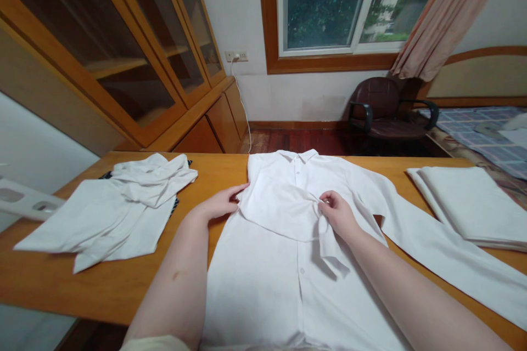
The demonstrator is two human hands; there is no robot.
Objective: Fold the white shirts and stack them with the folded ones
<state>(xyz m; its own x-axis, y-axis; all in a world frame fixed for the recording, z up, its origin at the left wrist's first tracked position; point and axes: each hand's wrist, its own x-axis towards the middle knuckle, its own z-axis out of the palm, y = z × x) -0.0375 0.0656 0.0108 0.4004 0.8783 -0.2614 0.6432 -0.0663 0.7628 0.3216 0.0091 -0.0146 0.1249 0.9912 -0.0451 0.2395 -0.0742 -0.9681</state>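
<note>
A white button-up shirt [263, 274] lies front up, its collar at the far edge of the table. The sleeve on its left is folded across the chest, and the cuff end hangs toward me beneath my right hand [335, 211]. That hand is closed in a pinch on the sleeve. At the shirt's left edge, beside the fold, my left hand [222, 201] touches the cloth with thumb and fingers apart; its fingertips are partly hidden. The other sleeve [436, 247] stretches out to the right.
A loose heap of white clothing [119, 208] lies on the left of the wooden table [193, 175]. On the right sits a folded white stack [473, 203]. Beyond are a glass-door cabinet [181, 104], an office chair [382, 109] and a bed [486, 131].
</note>
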